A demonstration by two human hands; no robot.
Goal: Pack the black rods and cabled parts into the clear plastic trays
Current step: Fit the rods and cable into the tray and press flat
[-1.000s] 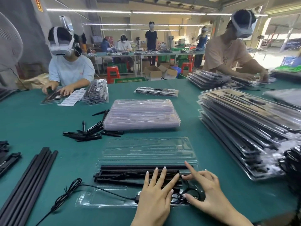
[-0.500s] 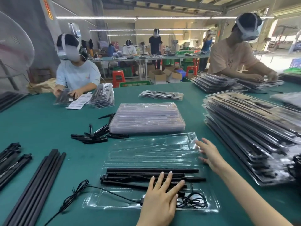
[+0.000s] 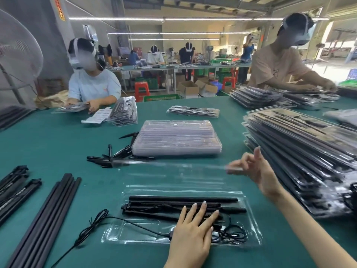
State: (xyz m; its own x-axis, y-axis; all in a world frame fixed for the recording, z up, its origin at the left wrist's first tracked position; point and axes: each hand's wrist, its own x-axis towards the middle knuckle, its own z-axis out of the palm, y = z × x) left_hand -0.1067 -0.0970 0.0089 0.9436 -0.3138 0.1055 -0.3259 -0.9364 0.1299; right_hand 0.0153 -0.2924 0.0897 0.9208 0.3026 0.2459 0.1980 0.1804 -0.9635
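Lid (image 3: 173, 171) lifted since, blurred, rt hand (image 3: 255, 171) pinching

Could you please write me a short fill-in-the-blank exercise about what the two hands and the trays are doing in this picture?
1. The left hand rests with straight fingers on the black rods in the near ____.
2. The right hand pinches the edge of the clear ____, raised off the table.
3. The stack of empty clear trays sits on a ____ table.

Missing words: tray; lid; green
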